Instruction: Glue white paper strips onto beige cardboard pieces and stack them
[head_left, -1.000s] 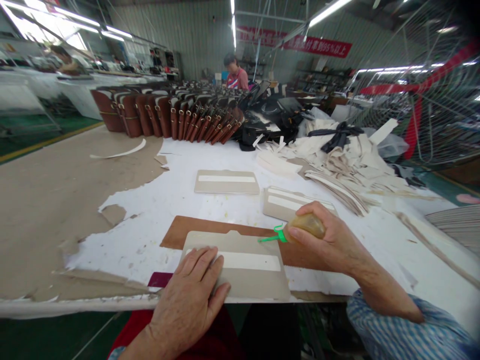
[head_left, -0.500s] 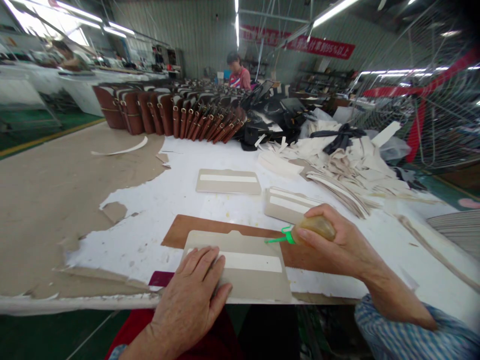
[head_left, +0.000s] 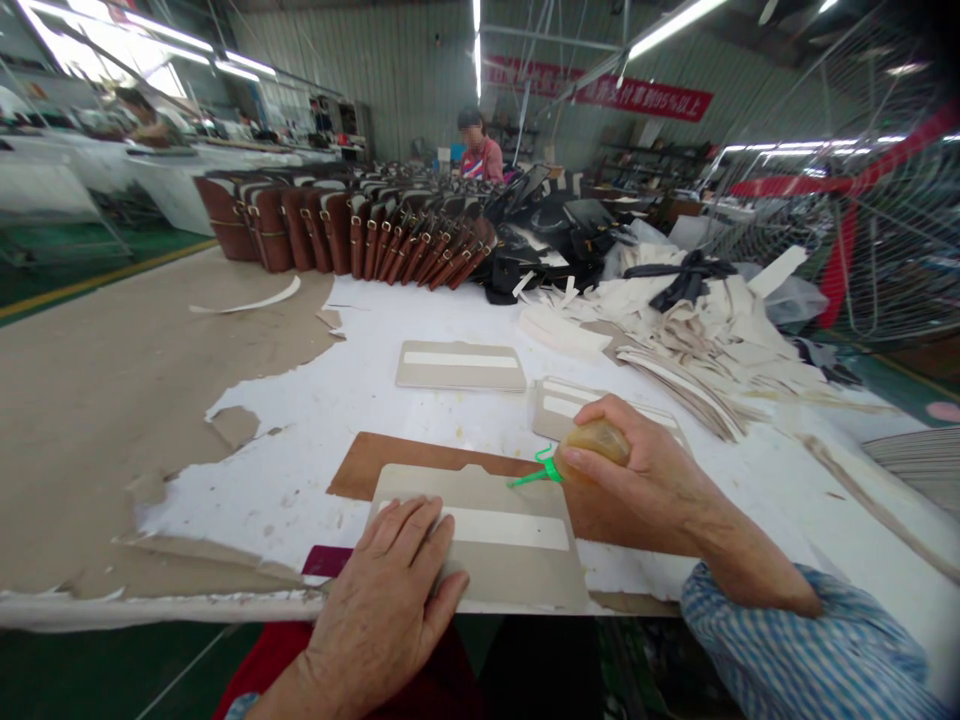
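Observation:
A flat beige panel point(head_left: 517, 580) with a white strip point(head_left: 510, 528) across it lies at the table's front edge, partly over a brown board point(head_left: 360, 465). My left hand point(head_left: 397, 590) rests flat on the panel's left part, fingers stretched out. In my right hand point(head_left: 637, 470) is a squeeze bottle point(head_left: 596, 450) of yellowish glue-like liquid, tilted, its green nozzle point(head_left: 536, 477) pointing left. The nozzle tip is at the panel's upper part; whether it touches cannot be made out. Beyond lie another beige panel point(head_left: 461, 375) and a stack of similar panels point(head_left: 551, 405), partly hidden by my right hand.
Brown leather bags point(head_left: 300, 225) stand in a row at the back, beside black bags point(head_left: 555, 235). Cream offcuts point(head_left: 697, 320) are heaped at the right. A purple piece point(head_left: 326, 561) lies by my left hand. A person point(head_left: 480, 155) is behind the bags.
My right hand has moved left with the bottle, and the nozzle tip has slid left along the panel's upper part. My left hand stays in place on the panel.

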